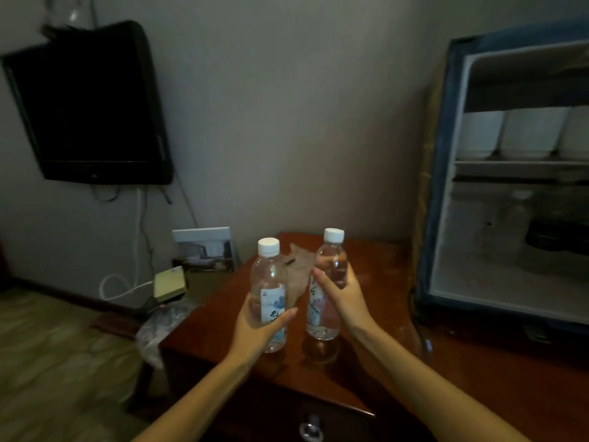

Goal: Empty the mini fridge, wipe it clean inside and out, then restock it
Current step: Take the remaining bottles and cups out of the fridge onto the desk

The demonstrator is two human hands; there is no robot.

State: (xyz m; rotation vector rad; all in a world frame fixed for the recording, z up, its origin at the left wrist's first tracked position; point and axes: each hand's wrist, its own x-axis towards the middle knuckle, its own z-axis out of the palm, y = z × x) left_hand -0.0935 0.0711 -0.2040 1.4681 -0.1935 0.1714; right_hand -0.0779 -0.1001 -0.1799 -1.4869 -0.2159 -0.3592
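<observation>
A dark flat television [89,103] is mounted on the wall at far left. The wooden table [376,371] occupies the centre. The left hand [255,328] grips the left water bottle [269,279] around its lower labelled section, fingers curled behind it and thumb across the front. This bottle is upright, white cap on. A crumpled brownish cloth [299,266] lies on the table behind and between the bottles. The right hand [342,298] grips the right water bottle [330,269] at mid-body, fingers wrapped round it. This bottle is also upright and capped, its base at or just above the tabletop; contact cannot be determined. The mini fridge [443,173] stands at right on the same surface, its interior exposed, with white containers [529,132] on its upper shelf.
</observation>
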